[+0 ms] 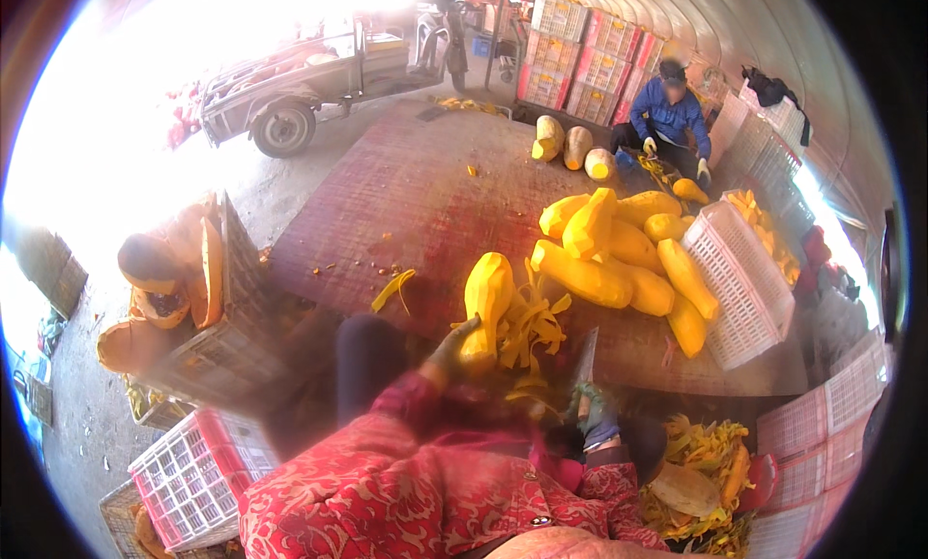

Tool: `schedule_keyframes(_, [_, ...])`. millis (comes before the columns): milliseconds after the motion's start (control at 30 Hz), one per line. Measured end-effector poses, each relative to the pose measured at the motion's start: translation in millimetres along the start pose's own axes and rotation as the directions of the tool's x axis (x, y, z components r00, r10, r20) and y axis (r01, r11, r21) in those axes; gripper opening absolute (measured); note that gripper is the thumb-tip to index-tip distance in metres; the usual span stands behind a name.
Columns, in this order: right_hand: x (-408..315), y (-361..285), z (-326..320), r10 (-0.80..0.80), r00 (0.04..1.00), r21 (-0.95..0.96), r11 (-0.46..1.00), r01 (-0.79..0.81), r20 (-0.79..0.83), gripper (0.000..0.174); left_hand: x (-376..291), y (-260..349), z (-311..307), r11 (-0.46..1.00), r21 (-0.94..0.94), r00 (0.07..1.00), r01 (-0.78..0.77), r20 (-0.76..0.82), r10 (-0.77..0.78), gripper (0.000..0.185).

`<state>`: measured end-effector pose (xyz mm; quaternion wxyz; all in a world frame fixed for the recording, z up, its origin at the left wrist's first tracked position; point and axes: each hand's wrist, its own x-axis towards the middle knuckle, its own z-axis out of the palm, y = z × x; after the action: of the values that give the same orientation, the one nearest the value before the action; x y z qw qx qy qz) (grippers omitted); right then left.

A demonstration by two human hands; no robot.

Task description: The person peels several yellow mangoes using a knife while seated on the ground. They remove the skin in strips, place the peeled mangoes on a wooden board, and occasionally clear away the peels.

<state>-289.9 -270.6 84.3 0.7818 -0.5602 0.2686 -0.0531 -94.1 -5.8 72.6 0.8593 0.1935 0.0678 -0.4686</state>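
Observation:
My left hand [455,350], in a dark glove, holds the lower end of a peeled yellow squash [490,290] that stands upright at the near edge of the low reddish board [406,189]. Curled yellow peelings [535,319] lie against its right side. In my gloved right hand [596,408] is the handle of a knife, its broad blade [588,352] pointing up and away from me, apart from the squash. Several peeled squashes [594,272] are piled on the board to the right. Three partly peeled ones [578,147] stand at its far edge.
A white plastic crate [743,287] tilts beside the pile. At left, a crate [217,363] holds cut pumpkins. Peelings [696,450] heap at my lower right. A co-worker [670,109] sits at the far right before stacked crates [580,58]; a cargo tricycle [312,80] stands beyond the board.

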Motion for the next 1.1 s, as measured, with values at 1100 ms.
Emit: schedule_keyframes(1100, [37.8,1.0,10.7,-0.351,0.915,-0.242,0.922,0.301,-0.200,0.019,-81.6,76.3,82.5,0.872,0.379,0.930,-0.311,0.310,0.196,0.065])
